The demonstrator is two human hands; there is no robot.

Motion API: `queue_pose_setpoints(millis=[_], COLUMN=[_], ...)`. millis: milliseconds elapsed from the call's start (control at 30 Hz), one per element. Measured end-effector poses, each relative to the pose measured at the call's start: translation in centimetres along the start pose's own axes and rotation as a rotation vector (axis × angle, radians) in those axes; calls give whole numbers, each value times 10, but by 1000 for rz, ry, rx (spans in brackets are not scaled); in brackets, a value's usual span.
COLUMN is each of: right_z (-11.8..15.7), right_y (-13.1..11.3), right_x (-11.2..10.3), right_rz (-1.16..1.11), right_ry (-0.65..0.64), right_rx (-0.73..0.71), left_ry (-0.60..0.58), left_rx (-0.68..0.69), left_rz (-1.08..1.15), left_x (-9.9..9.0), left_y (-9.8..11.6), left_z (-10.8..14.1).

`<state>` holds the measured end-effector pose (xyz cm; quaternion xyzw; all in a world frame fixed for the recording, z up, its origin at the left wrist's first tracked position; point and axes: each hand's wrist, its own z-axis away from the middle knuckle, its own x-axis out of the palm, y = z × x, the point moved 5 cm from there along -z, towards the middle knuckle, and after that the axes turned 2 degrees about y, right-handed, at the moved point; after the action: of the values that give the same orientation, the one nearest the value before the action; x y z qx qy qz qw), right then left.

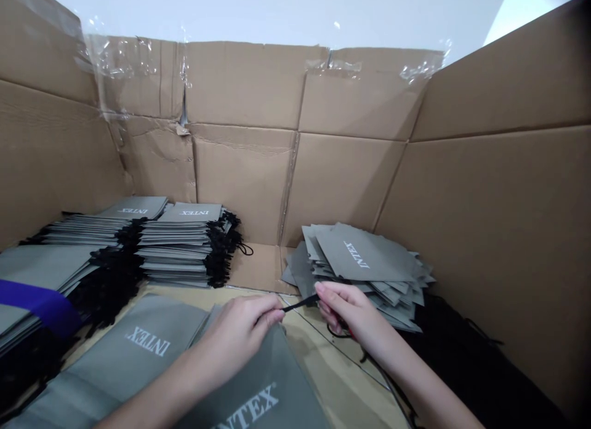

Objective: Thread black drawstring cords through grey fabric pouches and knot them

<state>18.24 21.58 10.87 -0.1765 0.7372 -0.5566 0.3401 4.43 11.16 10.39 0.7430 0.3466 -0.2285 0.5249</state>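
A black cord stretches between my two hands above the yellowish work surface. My left hand pinches its left end between thumb and fingers. The right end is pinched by my right hand, whose other fingers are curled, with a dark loop and a small bit of red showing beneath. Under my left forearm lies a grey INTEX bag. A second grey INTEX bag lies flat to its left. Whether the cord is attached to either bag cannot be seen.
Cardboard walls surround the surface. Neat stacks of grey bags with black cords stand at left, one with a blue band. A loose pile of grey bags sits right, beside black material.
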Motion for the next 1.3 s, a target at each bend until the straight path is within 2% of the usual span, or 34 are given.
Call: queue_pose_setpoints(millis=[233,500,733,900,1033,1100,1133,1200,1300], right_z=[0,3,-3,-4,-1,2,3,7,14], right_y=[-1,4,10,9,8,11,13,19,30], right_x=[4,4,3,1,5,14,20,34,56], right_rz=[-134,-197,-218,-201,-298,-357,-374,-374,-343], right_ry=[56,82,99,102,59,28,5,-57,-182], right_rx=[74,150,151,123,155,205,232,274,342], left_ry=[72,131,139,111,-82,-186,-202,-143,17], left_rx=[27,134,180,94,5,-14,-13,14,21], left_rz=[-58,-161,-187,-49,325,534,599,636,559], left_x=[2,0,1,-1,1,4,4,3,1], left_y=[-3,1,0,-1,4,9,11,13,11], left_z=[0,4,5,2,0,1,2,2,2])
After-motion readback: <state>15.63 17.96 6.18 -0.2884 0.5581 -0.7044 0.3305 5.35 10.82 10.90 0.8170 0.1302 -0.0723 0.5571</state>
